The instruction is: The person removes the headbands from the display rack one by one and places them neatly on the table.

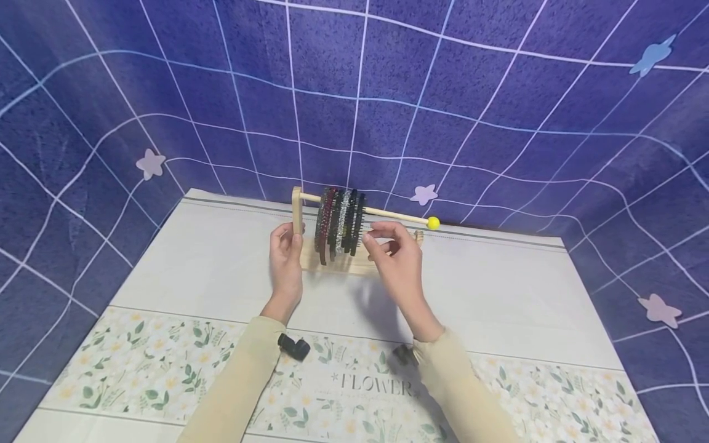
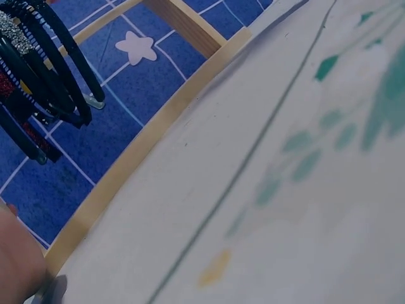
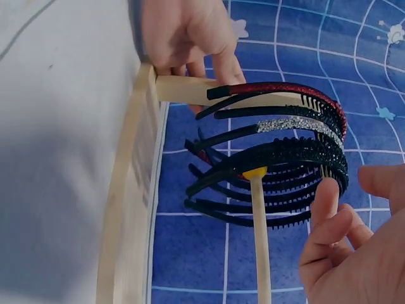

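Observation:
Several headbands (image 1: 342, 223), black, dark red and silver glittery, hang side by side on the wooden rod (image 1: 396, 215) of a wooden stand. The rod has a yellow ball (image 1: 433, 223) at its right end. My left hand (image 1: 285, 258) grips the stand's left upright (image 1: 297, 212), thumb in front. To the right of the headbands, my right hand (image 1: 397, 255) is raised with its fingers bent loosely and nothing visible between them. In the right wrist view its fingertips (image 3: 326, 196) are close by the comb-toothed edge of the headbands (image 3: 304, 152); contact is unclear.
The stand's base (image 1: 349, 264) rests on a white tablecloth (image 1: 498, 289) with a flower-print band (image 1: 149, 363). Behind the table hangs a blue gridded cloth (image 1: 399, 80) with star shapes. A short right upright (image 1: 419, 236) shows beyond my right hand.

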A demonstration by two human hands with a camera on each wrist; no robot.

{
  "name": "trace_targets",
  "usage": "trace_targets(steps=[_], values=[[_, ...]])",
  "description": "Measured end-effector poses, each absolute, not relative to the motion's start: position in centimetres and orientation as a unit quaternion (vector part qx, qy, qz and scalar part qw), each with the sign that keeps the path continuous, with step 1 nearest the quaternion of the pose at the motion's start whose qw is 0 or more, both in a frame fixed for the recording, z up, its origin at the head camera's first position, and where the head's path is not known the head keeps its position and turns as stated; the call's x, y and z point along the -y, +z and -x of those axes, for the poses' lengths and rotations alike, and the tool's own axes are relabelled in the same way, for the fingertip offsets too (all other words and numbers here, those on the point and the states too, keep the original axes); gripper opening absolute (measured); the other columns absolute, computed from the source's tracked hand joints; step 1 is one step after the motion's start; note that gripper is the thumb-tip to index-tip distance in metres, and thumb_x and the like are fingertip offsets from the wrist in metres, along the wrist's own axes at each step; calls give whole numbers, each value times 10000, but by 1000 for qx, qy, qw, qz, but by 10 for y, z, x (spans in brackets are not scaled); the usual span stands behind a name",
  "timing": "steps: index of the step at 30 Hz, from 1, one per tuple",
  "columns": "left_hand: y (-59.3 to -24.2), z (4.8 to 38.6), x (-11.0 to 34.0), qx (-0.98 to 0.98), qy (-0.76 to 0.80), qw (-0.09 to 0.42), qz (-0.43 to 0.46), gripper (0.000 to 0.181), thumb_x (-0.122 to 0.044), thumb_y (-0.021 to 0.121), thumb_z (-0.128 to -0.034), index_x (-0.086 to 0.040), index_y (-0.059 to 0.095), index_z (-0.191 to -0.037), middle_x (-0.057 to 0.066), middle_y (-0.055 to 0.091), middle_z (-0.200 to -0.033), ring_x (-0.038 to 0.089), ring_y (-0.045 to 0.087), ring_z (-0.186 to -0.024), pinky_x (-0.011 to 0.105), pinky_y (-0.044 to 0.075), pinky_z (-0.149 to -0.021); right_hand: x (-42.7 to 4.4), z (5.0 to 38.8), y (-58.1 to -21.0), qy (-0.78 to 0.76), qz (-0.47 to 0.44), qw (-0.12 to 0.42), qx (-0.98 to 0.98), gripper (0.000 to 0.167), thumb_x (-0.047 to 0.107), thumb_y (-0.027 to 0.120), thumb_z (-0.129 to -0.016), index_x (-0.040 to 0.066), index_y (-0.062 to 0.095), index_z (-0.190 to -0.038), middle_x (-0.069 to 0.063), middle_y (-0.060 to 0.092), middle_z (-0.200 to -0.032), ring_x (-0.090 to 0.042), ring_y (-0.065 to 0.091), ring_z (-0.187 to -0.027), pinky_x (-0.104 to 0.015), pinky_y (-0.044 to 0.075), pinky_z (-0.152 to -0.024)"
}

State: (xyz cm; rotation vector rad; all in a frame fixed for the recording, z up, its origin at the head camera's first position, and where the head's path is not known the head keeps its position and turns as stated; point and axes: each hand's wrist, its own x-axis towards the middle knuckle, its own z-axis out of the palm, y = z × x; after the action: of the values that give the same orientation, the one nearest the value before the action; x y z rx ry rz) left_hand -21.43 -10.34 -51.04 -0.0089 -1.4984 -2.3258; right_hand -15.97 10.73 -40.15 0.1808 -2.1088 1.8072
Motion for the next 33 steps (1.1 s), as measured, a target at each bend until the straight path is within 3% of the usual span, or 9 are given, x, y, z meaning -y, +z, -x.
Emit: trace_targets(steps=[6, 12, 21, 29, 33], values=[[-510, 213, 105, 539, -823, 179, -2, 250, -104, 577, -1149, -172, 561, -1389, 188, 640, -1538, 238, 566, -1468, 360, 365, -1325, -101, 166, -397, 660, -49, 142, 736, 297, 63, 850, -973, -21, 759, -1244, -185, 803, -1037, -108, 699, -638, -197, 562, -567], [-510, 212, 105, 547, -818, 178, -5, 262, -104, 570, -1153, -153, 549, -1410, 228, 611, -1567, 244, 563, -1483, 340, 374, -1319, -97, 171, -394, 671, -30, 111, 733, 328, 73, 868, -957, -16, 759, -1253, -191, 797, -992, -276, 747, -683, -203, 583, -594], [-509, 213, 104, 551, -814, 183, -2, 252, -103, 576, -1152, -154, 560, -1398, 239, 617, -1556, 266, 562, -1487, 357, 384, -1316, -95, 175, -393, 681, -26, 97, 726, 333, 30, 857, -945, -39, 734, -1247, -188, 784, -936, -87, 686, -631, -195, 572, -592], [-509, 212, 104, 552, -813, 184, -3, 239, -97, 567, -1156, -164, 561, -1385, 253, 607, -1561, 264, 561, -1484, 355, 386, -1313, -98, 174, -393, 672, -31, 107, 732, 270, 24, 855, -942, -34, 742, -1180, -95, 778, -888, -116, 687, -656, -185, 548, -586], [-508, 212, 104, 551, -814, 184, -4, 245, -88, 572, -1152, -154, 566, -1388, 264, 606, -1557, 282, 558, -1486, 355, 393, -1308, -100, 174, -392, 663, -34, 119, 738, 243, 6, 846, -941, -43, 752, -1160, -115, 784, -898, -90, 679, -677, -177, 542, -601]])
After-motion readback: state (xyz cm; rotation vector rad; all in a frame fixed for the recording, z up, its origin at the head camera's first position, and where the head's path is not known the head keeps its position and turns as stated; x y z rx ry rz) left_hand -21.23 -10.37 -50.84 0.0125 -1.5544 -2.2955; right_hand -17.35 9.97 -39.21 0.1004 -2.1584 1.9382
